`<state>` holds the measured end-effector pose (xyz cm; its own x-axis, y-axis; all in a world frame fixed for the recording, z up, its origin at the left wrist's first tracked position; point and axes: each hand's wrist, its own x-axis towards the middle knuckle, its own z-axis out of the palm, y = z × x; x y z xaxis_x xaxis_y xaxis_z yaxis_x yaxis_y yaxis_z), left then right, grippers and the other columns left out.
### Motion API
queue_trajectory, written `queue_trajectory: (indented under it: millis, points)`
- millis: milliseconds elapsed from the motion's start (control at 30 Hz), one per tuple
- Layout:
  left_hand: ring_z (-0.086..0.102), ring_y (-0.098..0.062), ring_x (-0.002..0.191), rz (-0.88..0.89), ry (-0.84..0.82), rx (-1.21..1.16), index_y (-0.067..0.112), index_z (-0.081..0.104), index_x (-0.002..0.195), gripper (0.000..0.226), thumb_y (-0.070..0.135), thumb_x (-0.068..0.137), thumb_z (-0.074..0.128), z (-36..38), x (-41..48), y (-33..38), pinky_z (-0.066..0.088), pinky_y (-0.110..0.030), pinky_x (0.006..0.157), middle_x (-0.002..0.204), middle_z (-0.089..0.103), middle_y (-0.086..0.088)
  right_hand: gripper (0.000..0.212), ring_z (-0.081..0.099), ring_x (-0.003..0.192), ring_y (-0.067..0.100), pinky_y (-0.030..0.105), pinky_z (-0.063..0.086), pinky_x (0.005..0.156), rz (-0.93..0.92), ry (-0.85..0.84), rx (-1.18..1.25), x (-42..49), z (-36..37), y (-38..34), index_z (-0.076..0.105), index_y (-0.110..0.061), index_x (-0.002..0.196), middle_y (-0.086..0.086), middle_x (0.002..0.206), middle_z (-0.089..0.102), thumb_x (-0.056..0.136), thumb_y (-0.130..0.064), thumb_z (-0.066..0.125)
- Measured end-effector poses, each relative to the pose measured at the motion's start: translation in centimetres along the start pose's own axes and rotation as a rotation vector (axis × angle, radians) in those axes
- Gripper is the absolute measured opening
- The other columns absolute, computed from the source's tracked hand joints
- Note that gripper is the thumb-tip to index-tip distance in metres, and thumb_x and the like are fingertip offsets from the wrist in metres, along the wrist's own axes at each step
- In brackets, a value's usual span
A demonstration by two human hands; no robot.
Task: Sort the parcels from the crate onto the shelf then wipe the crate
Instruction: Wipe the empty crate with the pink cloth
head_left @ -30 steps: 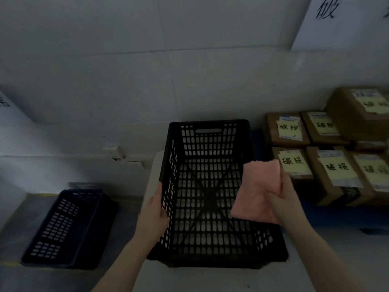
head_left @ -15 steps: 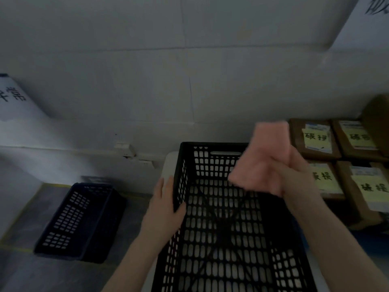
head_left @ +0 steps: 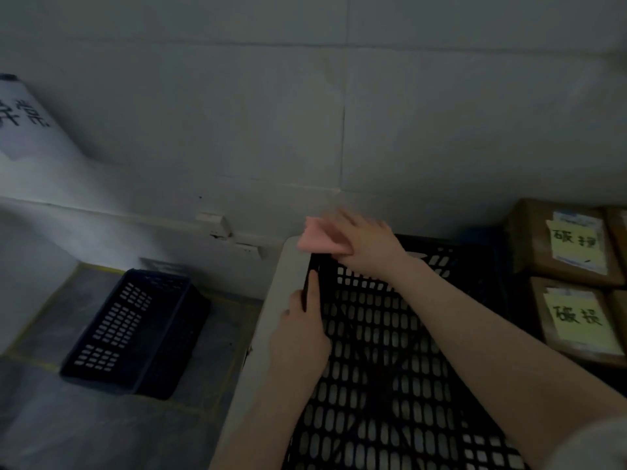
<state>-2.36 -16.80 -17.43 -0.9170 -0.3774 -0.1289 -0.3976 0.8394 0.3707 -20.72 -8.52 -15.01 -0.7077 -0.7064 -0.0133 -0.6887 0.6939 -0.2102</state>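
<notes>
Nearest, the black perforated crate [head_left: 390, 351] fills the lower middle of the view, resting on a pale table [head_left: 268, 327] whose bare edge shows along the crate's left side. Nothing lies inside it; the slotted bottom and a crossed rib show through. The left hand [head_left: 300, 337] clasps the crate's left wall near its far corner, thumb outside and fingers wrapped over the rim. Across the crate from the right, the right forearm reaches to the far left corner, where the right hand [head_left: 364, 244] presses a pink cloth [head_left: 317, 240] down on the rim, palm down with fingers spread over the cloth; hand and cloth are motion-blurred. To the left, lower down on the grey floor [head_left: 112, 425], a dark blue slotted crate [head_left: 135, 330] sits well apart from the table. On the right, brown cardboard parcels [head_left: 559, 245] with yellow handwritten notes lie just beside the black crate, cut off by the frame edge. Farthest, a white panelled wall [head_left: 339, 113] runs behind everything, with a small socket fitting [head_left: 217, 225] low on it and a paper sign [head_left: 23, 120] at far left.
</notes>
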Motion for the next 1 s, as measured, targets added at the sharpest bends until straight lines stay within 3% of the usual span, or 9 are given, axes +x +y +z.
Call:
queue_trajectory:
  millis: [100, 233, 333, 400, 467, 600, 800, 1000]
  points:
    - [0.053, -0.020, 0.092, -0.023, 0.010, -0.012, 0.030, -0.018, 0.149, 0.089, 0.012, 0.090, 0.047, 0.2, 0.0, 0.0, 0.051, -0.036, 0.073, 0.134, 0.034, -0.005, 0.080, 0.037, 0.132, 0.027, 0.044, 0.034, 0.101, 0.036, -0.034, -0.201, 0.1, 1.3, -0.5, 0.012, -0.030, 0.151, 0.002, 0.152, 0.029, 0.084, -0.018, 0.055]
    - [0.047, -0.017, 0.077, -0.081, 0.018, -0.011, 0.034, -0.018, 0.148, 0.090, 0.016, 0.091, 0.048, 0.5, 0.0, 0.2, 0.042, -0.033, 0.060, 0.124, 0.038, -0.003, 0.062, 0.057, 0.112, 0.029, 0.040, 0.044, 0.083, -0.017, 0.109, -0.315, -0.8, 1.5, 0.2, 0.036, -0.014, 0.145, 0.009, 0.136, 0.050, 0.083, -0.013, 0.049]
    - [0.043, -0.016, 0.077, -0.121, -0.015, -0.031, 0.036, -0.018, 0.148, 0.088, 0.021, 0.092, 0.049, 0.6, 0.3, 0.2, 0.035, -0.031, 0.059, 0.124, 0.036, -0.002, 0.052, 0.063, 0.101, 0.027, 0.038, 0.049, 0.079, 0.014, 0.169, -0.395, -2.8, 1.0, 1.9, 0.048, -0.015, 0.138, 0.007, 0.123, 0.062, 0.086, -0.016, 0.047]
    - [0.048, -0.018, 0.081, -0.128, -0.023, -0.037, 0.036, -0.017, 0.148, 0.089, 0.023, 0.092, 0.050, 0.5, 0.3, 0.2, 0.036, -0.031, 0.060, 0.125, 0.036, -0.002, 0.049, 0.062, 0.104, 0.029, 0.042, 0.047, 0.085, 0.067, 0.178, -0.416, -5.1, 0.6, 4.2, 0.051, -0.013, 0.136, 0.010, 0.120, 0.063, 0.087, -0.014, 0.046]
    - [0.049, -0.018, 0.079, -0.126, -0.026, -0.029, 0.036, -0.019, 0.148, 0.090, 0.022, 0.092, 0.051, 0.4, 0.2, 0.3, 0.037, -0.030, 0.060, 0.126, 0.036, -0.002, 0.050, 0.053, 0.117, 0.031, 0.043, 0.039, 0.095, 0.161, 0.111, -0.432, -7.6, -0.5, 7.1, 0.044, -0.009, 0.140, 0.013, 0.130, 0.055, 0.091, -0.014, 0.043]
    - [0.044, -0.016, 0.075, -0.116, -0.008, -0.001, 0.032, -0.018, 0.149, 0.084, 0.025, 0.096, 0.046, 0.2, -0.1, 0.5, 0.037, -0.029, 0.061, 0.126, 0.040, -0.005, 0.043, 0.048, 0.115, 0.030, 0.043, 0.036, 0.089, 0.397, 0.018, -0.500, -11.2, -2.8, 11.3, 0.040, -0.007, 0.136, 0.012, 0.125, 0.051, 0.093, -0.015, 0.040]
    - [0.043, -0.018, 0.072, -0.129, -0.003, 0.009, 0.030, -0.016, 0.150, 0.083, 0.021, 0.095, 0.046, -0.1, -0.2, 0.8, 0.036, -0.031, 0.060, 0.128, 0.040, -0.007, 0.052, 0.040, 0.124, 0.034, 0.042, 0.043, 0.095, 0.475, -0.004, -0.276, -12.5, -3.2, 11.6, 0.033, -0.008, 0.141, 0.015, 0.137, 0.038, 0.090, -0.007, 0.046]
    - [0.040, -0.017, 0.069, -0.122, -0.001, -0.004, 0.029, -0.015, 0.151, 0.084, 0.018, 0.095, 0.046, -0.2, -0.2, 0.9, 0.035, -0.032, 0.060, 0.125, 0.040, -0.008, 0.057, 0.048, 0.117, 0.035, 0.039, 0.046, 0.085, 0.501, 0.071, -0.083, -12.5, -2.3, 12.6, 0.040, -0.014, 0.137, 0.014, 0.142, 0.039, 0.082, 0.001, 0.051]
